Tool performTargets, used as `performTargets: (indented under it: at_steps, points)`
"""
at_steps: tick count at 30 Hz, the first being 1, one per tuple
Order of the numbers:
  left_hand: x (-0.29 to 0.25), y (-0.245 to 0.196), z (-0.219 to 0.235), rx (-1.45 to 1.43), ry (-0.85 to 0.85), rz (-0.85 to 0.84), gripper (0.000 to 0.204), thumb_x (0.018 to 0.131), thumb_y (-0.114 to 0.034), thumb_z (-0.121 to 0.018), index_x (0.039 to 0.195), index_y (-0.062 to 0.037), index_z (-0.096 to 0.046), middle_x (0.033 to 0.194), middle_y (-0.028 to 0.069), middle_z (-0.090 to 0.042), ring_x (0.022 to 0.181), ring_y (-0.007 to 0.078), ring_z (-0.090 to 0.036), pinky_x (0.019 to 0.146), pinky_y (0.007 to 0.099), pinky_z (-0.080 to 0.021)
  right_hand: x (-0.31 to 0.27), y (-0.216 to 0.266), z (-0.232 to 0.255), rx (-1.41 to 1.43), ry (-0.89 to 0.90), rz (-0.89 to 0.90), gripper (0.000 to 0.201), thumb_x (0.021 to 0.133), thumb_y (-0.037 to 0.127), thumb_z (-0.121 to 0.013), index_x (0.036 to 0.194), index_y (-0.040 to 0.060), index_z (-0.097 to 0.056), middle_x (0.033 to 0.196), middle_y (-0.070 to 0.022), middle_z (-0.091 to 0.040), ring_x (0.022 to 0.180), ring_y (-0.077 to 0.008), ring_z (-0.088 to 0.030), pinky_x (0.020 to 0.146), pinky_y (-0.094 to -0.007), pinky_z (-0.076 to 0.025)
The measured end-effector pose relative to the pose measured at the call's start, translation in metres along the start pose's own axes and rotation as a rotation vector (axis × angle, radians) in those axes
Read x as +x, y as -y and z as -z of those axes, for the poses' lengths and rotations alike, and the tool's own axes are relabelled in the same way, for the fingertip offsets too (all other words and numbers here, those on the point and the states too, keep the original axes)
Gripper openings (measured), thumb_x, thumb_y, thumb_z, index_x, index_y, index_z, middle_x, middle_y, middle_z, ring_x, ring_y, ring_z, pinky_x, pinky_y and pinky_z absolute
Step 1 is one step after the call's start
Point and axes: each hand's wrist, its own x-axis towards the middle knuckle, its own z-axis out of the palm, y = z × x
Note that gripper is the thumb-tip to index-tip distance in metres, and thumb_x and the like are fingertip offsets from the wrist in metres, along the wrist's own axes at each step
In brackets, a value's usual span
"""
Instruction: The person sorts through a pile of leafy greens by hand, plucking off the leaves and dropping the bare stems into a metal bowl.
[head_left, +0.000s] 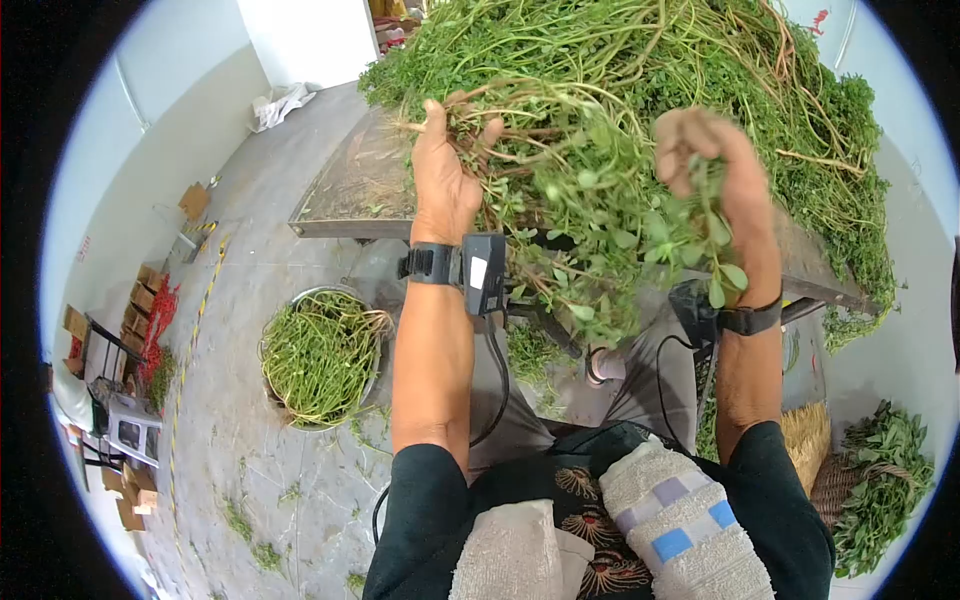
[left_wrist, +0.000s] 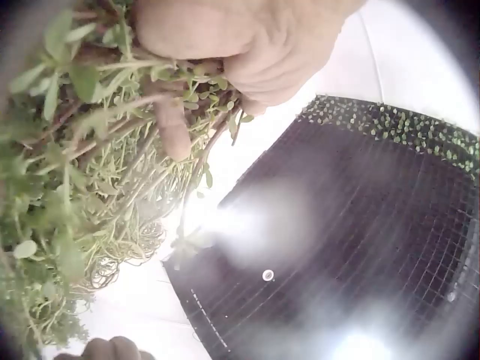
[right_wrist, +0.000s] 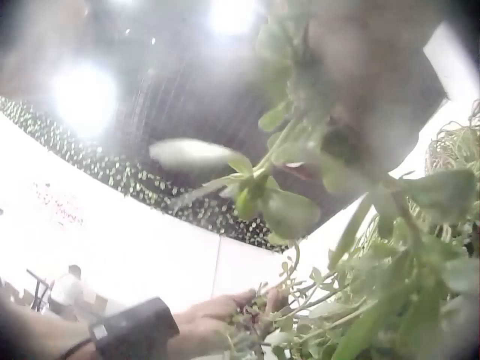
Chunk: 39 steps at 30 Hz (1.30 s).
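Observation:
In the head view the left hand [head_left: 447,172] grips the root ends of a bunch of leafy green stems [head_left: 590,190], thumb pointing up. The left wrist view has the left hand [left_wrist: 225,52] with its fingers round the stems [left_wrist: 127,142]. To the right, the right hand [head_left: 715,165] is blurred, its fingers curled, with a leafy sprig [head_left: 722,250] hanging at its palm. That sprig also fills part of the right wrist view, in front of the blurred right hand [right_wrist: 375,82]. A large heap of greens [head_left: 640,50] covers the table beyond.
The wooden table's bare corner [head_left: 350,185] shows at left. A metal bowl of stems [head_left: 322,358] stands on the floor. At lower right are a woven basket of leaves [head_left: 880,490] and a straw broom [head_left: 806,440]. Cartons [head_left: 140,305] line the left wall.

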Motion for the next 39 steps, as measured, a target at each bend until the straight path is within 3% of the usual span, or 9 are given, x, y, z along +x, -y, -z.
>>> performTargets:
  at_steps: [1, 2, 3, 6, 8, 15, 30, 35, 39]
  points:
    - [-0.001, 0.002, -0.002, 0.0, 0.002, -0.004, 0.038, 0.094, -0.034, -0.046, 0.103, 0.0028, -0.053, 0.091, 0.0111, -0.057, 0.08, 0.0218, -0.06, 0.07, 0.0345, -0.058, 0.001, -0.006, -0.004, -0.375, 0.004, 0.045, 0.031, 0.089, 0.023, -0.041, 0.062, 0.0085, -0.047, 0.057, 0.0002, -0.044, 0.046, -0.0085, -0.037, 0.045, -0.0237, -0.033]
    - [-0.002, 0.006, -0.004, 0.005, 0.034, 0.015, 0.039, 0.094, -0.034, -0.046, 0.104, 0.0025, -0.053, 0.091, 0.0111, -0.057, 0.081, 0.0213, -0.06, 0.07, 0.0339, -0.058, 0.003, -0.025, -0.001, -0.322, 0.107, 0.082, 0.034, 0.089, 0.026, -0.044, 0.062, 0.0058, -0.046, 0.057, -0.0008, -0.044, 0.047, -0.0093, -0.038, 0.046, -0.0261, -0.032]
    - [-0.004, 0.008, -0.005, 0.013, 0.067, 0.037, 0.039, 0.094, -0.035, -0.047, 0.105, 0.0023, -0.053, 0.092, 0.0111, -0.057, 0.081, 0.0209, -0.06, 0.07, 0.0333, -0.058, 0.0, -0.03, -0.006, -0.343, 0.042, -0.133, 0.035, 0.088, 0.03, -0.049, 0.071, 0.0001, -0.055, 0.062, -0.004, -0.053, 0.052, -0.0111, -0.045, 0.051, -0.0269, -0.038]
    - [-0.004, 0.011, -0.01, 0.041, 0.102, 0.047, 0.04, 0.094, -0.034, -0.047, 0.105, 0.003, -0.052, 0.095, 0.0113, -0.057, 0.082, 0.02, -0.06, 0.072, 0.0313, -0.059, 0.0, -0.06, -0.031, -0.692, 0.014, -0.011, 0.036, 0.083, 0.034, -0.059, 0.086, -0.0014, -0.063, 0.071, -0.0103, -0.063, 0.059, -0.0183, -0.058, 0.058, -0.0309, -0.045]
    - [-0.01, 0.011, -0.013, 0.059, 0.102, 0.062, 0.039, 0.094, -0.034, -0.047, 0.105, 0.0035, -0.053, 0.097, 0.0115, -0.057, 0.083, 0.0195, -0.061, 0.074, 0.0312, -0.059, -0.003, -0.082, -0.041, -0.943, 0.098, 0.292, 0.04, 0.077, 0.036, -0.066, 0.097, 0.0011, -0.064, 0.077, -0.0151, -0.066, 0.069, -0.0275, -0.064, 0.065, -0.0362, -0.049]
    - [-0.013, 0.016, -0.019, 0.0, 0.116, 0.067, 0.04, 0.093, -0.034, -0.048, 0.103, 0.0047, -0.054, 0.091, 0.0112, -0.058, 0.081, 0.0203, -0.061, 0.07, 0.0332, -0.058, 0.006, -0.095, -0.047, -1.192, 0.16, 0.293, 0.031, 0.071, 0.03, -0.069, 0.09, 0.0055, -0.066, 0.077, -0.0167, -0.064, 0.072, -0.034, -0.062, 0.064, -0.0426, -0.049]
    - [-0.016, 0.017, -0.024, 0.069, 0.085, 0.069, 0.043, 0.094, -0.039, -0.043, 0.093, 0.003, -0.05, 0.091, 0.0122, -0.055, 0.079, 0.0262, -0.063, 0.07, 0.0346, -0.057, 0.016, -0.097, -0.039, -1.155, 0.305, 0.291, 0.024, 0.074, 0.023, -0.063, 0.067, 0.0013, -0.056, 0.066, -0.0182, -0.058, 0.067, -0.0372, -0.058, 0.059, -0.0458, -0.047]
    - [-0.018, 0.016, -0.022, 0.134, 0.051, 0.118, 0.043, 0.094, -0.043, -0.04, 0.085, -0.001, -0.047, 0.092, 0.0135, -0.053, 0.076, 0.0275, -0.063, 0.063, 0.0365, -0.058, 0.019, -0.074, -0.037, -1.123, 0.225, 0.346, 0.018, 0.078, 0.018, -0.058, 0.074, 0.0009, -0.055, 0.066, -0.0188, -0.056, 0.064, -0.0369, -0.057, 0.057, -0.0426, -0.045]
    - [-0.012, 0.023, -0.023, 0.09, 0.033, 0.01, 0.042, 0.095, -0.042, -0.037, 0.075, -0.0057, -0.04, 0.091, 0.0151, -0.054, 0.075, 0.0305, -0.063, 0.059, 0.0363, -0.058, 0.019, -0.076, -0.035, -0.771, 0.405, 0.236, 0.019, 0.081, 0.019, -0.058, 0.082, -0.0006, -0.056, 0.066, -0.0192, -0.052, 0.057, -0.0334, -0.05, 0.054, -0.0373, -0.041]
